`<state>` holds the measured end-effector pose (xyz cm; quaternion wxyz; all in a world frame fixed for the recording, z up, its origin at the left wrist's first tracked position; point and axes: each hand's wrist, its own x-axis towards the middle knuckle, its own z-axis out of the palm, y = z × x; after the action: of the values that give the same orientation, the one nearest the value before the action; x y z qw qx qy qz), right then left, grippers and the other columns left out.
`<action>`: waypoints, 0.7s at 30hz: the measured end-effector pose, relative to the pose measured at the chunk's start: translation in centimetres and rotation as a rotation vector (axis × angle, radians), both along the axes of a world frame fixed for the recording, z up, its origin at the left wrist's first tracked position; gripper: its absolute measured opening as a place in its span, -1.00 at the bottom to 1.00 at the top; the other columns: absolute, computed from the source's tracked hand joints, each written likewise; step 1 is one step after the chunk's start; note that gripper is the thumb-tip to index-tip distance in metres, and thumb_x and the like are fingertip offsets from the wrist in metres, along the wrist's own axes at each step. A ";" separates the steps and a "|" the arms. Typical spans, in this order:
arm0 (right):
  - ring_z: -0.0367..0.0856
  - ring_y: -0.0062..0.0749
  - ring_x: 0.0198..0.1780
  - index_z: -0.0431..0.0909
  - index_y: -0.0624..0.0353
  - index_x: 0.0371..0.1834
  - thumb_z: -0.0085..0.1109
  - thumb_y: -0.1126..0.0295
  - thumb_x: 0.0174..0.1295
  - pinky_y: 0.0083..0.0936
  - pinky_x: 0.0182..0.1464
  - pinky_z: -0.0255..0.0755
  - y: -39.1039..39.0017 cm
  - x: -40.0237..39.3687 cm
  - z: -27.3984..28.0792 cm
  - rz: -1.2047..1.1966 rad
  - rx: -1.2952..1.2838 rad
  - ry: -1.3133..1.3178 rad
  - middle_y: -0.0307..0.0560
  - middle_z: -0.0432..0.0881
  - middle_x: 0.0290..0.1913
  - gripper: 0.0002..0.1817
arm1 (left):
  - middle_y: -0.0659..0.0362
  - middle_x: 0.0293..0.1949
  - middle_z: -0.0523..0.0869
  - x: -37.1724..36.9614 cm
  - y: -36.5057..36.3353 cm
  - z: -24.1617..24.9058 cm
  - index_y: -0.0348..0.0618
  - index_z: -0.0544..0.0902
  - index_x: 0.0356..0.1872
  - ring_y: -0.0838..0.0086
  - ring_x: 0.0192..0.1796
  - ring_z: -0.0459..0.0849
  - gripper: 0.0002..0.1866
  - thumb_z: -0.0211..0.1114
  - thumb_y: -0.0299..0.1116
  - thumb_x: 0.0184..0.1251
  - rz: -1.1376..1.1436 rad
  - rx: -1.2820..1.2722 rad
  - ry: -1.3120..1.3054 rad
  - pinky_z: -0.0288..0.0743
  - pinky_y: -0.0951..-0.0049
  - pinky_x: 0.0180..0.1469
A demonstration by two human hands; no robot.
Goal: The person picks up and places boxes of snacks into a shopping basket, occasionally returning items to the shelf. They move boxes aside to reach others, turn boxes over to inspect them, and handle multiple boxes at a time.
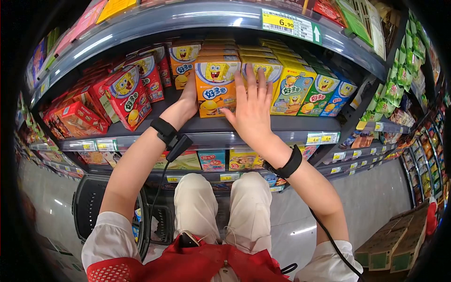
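Red SpongeBob snack boxes (128, 97) stand left on the shelf (300, 124). Your left hand (189, 99) lies against the left side of the orange SpongeBob box (217, 89), at the shelf front; finger grip cannot be told. Your right hand (253, 110): fingers spread, released, over that and the adjacent yellow box (276, 76).

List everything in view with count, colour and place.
Orange SpongeBob boxes: at least two, orange, mid-shelf
Yellow SpongeBob boxes: several, yellow, right of orange
Green SpongeBob box: one in front, green, further right
Blue SpongeBob box: one in front, blue, row's right end
Red SpongeBob boxes: several, red, shelf's left
Hanging packets: many, green, far right
Basket: one, black, lower left
Cardboard cartons: several, brown, lower right
Wristbands: two, black, wrists
Left hand: one, bare, beside front orange box
Right hand: one, bare, before orange and yellow boxes
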<state>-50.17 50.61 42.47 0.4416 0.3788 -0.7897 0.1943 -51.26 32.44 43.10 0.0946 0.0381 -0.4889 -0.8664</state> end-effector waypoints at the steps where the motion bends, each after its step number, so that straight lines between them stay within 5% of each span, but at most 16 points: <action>1: -0.01 0.21 0.43 0.16 0.21 0.36 0.49 0.19 -0.16 0.16 0.37 -0.07 0.2 0.0 -0.1 0.006 0.002 -0.001 0.20 0.02 0.43 -0.02 | 0.09 0.17 0.57 0.0 0.1 0.0 -0.09 0.42 0.24 0.31 0.15 0.58 -0.37 -0.34 0.15 0.50 0.026 0.005 0.005 0.46 0.33 0.18; 10: -0.02 0.23 0.43 0.10 0.26 0.37 0.46 0.26 -0.11 0.10 0.39 -0.11 2.4 1.1 -0.5 0.063 -0.041 -0.024 0.23 0.02 0.42 -0.04 | 0.09 0.22 0.53 -1.1 0.6 0.2 -0.11 0.40 0.25 0.29 0.18 0.55 -0.35 -0.39 0.15 0.51 0.161 0.026 0.003 0.42 0.31 0.20; 16: -0.06 0.25 0.45 0.08 0.24 0.39 0.43 0.24 -0.08 0.19 0.39 -0.15 6.8 2.8 -1.0 0.087 -0.063 -0.030 0.26 0.00 0.43 -0.03 | 0.12 0.09 0.62 -7.6 -9.3 -4.3 -0.12 0.47 0.17 0.32 0.09 0.60 -0.48 -0.25 0.03 0.52 0.615 -0.212 0.190 0.41 0.34 0.17; 21: -0.04 0.27 0.44 0.05 0.33 0.38 0.40 0.28 -0.04 0.18 0.39 -0.13 9.6 1.6 -1.1 -0.020 -0.063 -0.038 0.30 -0.03 0.44 -0.06 | 0.11 0.14 0.57 -5.9 -9.1 0.3 -0.15 0.43 0.20 0.30 0.18 0.51 -0.46 -0.28 0.03 0.52 0.517 -0.168 0.112 0.35 0.28 0.21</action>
<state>-48.56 60.18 41.36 0.4402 0.3531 -0.7952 0.2217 -57.17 23.32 43.44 0.3423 0.1059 -0.5269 -0.7707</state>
